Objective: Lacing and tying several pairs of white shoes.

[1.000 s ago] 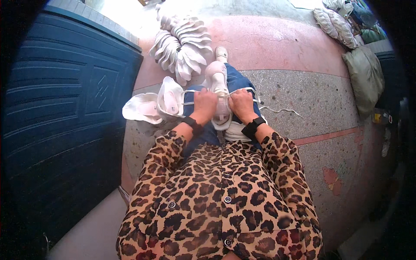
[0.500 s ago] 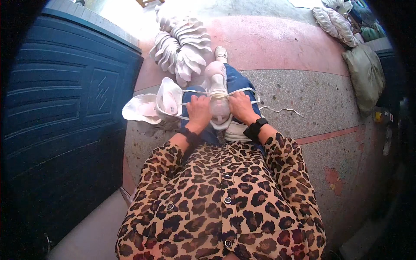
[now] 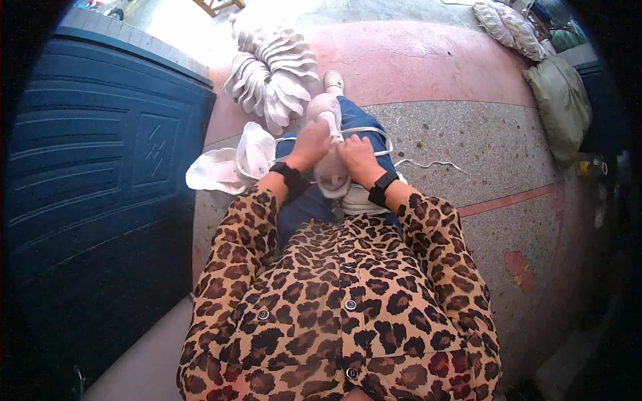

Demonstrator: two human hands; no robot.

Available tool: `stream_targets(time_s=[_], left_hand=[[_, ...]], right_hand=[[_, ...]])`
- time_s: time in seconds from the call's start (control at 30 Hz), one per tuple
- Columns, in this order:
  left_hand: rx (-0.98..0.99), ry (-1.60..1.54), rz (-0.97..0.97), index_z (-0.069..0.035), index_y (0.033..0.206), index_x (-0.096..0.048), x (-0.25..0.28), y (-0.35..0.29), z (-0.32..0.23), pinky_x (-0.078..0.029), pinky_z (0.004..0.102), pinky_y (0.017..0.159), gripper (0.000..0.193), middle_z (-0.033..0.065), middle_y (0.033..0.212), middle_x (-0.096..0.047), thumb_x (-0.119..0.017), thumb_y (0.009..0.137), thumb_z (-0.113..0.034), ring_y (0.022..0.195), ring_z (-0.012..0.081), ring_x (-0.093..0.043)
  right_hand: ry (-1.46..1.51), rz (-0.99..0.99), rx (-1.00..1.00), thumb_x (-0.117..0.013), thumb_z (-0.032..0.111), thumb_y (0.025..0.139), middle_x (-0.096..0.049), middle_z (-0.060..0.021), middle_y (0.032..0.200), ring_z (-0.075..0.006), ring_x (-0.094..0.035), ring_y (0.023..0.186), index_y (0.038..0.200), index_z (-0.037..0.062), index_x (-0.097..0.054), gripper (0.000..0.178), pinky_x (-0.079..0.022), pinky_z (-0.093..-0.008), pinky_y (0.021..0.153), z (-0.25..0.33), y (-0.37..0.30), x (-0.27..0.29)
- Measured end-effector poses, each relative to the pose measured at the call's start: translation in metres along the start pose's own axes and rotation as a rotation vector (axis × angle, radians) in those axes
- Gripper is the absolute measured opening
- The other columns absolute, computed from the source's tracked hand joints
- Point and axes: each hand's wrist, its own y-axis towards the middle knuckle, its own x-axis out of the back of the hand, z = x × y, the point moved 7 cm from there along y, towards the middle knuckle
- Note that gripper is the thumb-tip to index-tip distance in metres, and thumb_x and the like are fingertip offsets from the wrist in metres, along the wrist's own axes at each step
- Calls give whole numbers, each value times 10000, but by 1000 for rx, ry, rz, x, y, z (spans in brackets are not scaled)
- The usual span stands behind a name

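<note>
Across my lap lies a bundle of pale, shoe-shaped pieces (image 3: 330,175), narrow at its waist where a white tie strip (image 3: 372,131) goes around it. My left hand (image 3: 312,145) is closed at the waist, its fingers pinching the strip over the bundle. Beside it, my right hand (image 3: 359,160) has its fingers bent in at the same spot, also on the strip. A loop of the strip sticks out past my right knee. Fingers hide most of the crossing point. Left of my legs sit two white shoe-shaped pieces (image 3: 256,150) with pinkish insides.
A large curved stack of similar white pieces (image 3: 271,77) lies on the floor ahead. A loose white cord (image 3: 435,164) trails at right. Dark blue panelled door (image 3: 100,154) stands close on the left. Full sacks (image 3: 560,110) line the right side; a wooden stool leg (image 3: 217,7) shows far off.
My hands have come closer together, from pulling the strip out sideways to over the bundle's waist. My left hand has moved up and inward. The view has shifted slightly.
</note>
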Motion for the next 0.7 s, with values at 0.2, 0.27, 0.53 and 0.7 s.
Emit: stream_targets(time_s=[0.2, 0.27, 0.53, 0.7], left_hand=[[343, -589, 192, 4, 877, -676, 2, 19, 16, -492, 264, 671, 200, 15, 824, -662, -771, 810, -159, 749, 97, -595], [332, -618, 217, -11, 902, -726, -10, 26, 19, -513, 291, 712, 266, 72, 803, -698, -779, 752, -224, 752, 141, -638], [169, -220, 357, -23, 878, -703, -36, 29, -9, -527, 370, 735, 145, 133, 803, -700, -675, 842, -161, 747, 278, -661], [120, 96, 160, -103, 1015, -681, 8, 5, 9, -501, 502, 850, 154, 209, 967, -669, -592, 898, -150, 966, 427, -623]], right_hand=[[149, -230, 123, -607, 118, 777, -564, -68, 915, -265, -547, 947, 871, 120, -654, 105, -391, -406, 789, -2, 5, 38], [281, -453, 140, -604, 46, 758, -549, -81, 890, -283, -545, 909, 872, 123, -625, 138, -391, -421, 774, -3, 6, 95], [355, -1383, -89, -645, 68, 954, -649, -81, 954, -201, -636, 862, 1011, -5, -639, 93, -530, -323, 828, -74, -72, 393], [984, -1458, -47, -640, 118, 964, -644, -91, 895, -217, -652, 848, 966, -4, -632, 123, -567, -353, 829, -129, -94, 387]])
